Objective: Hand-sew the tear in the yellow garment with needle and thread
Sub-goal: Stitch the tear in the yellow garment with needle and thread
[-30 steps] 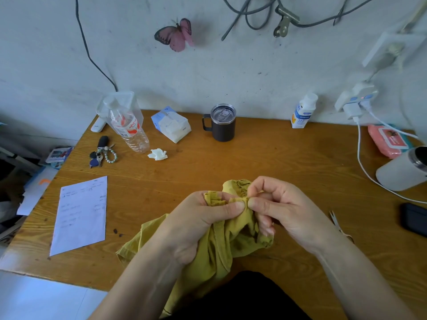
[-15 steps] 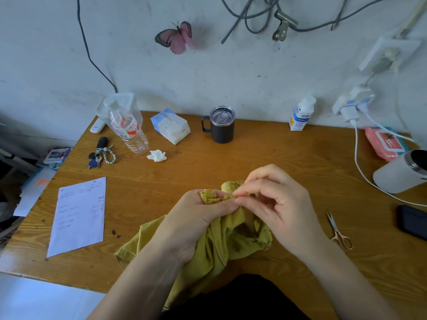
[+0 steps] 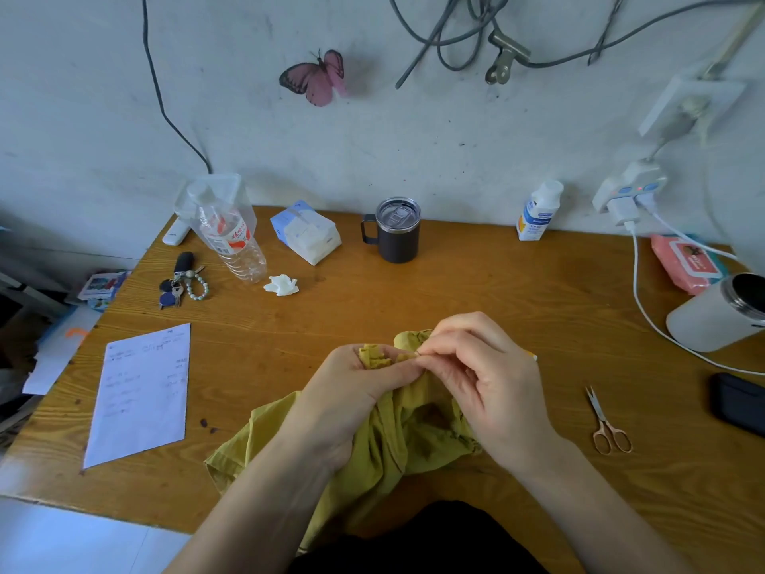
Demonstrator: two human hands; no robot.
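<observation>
On the left of the table [image 3: 455, 283] a printed sheet [image 3: 140, 391] lies flat, out of play. Centre stage now: the left hand [image 3: 352, 391] has the yellow garment [image 3: 397, 445] bunched up, its grip tight round a gathered fold, thumb pressing the cloth toward the other hand. The rest of the garment trails down over the table's near edge. The right hand [image 3: 488, 387] meets it at that fold, its grip narrowed to a fingertip pinch on a thin glint, the needle [image 3: 418, 353] by my reading. The thread is too fine to make out. So we're mid-stitch, I'd say. The tear itself is hidden in the folds, so how much is closed I cannot tell. The scissors [image 3: 606, 424] lie to the right, well apart, so knotting and snipping look yet to come.
</observation>
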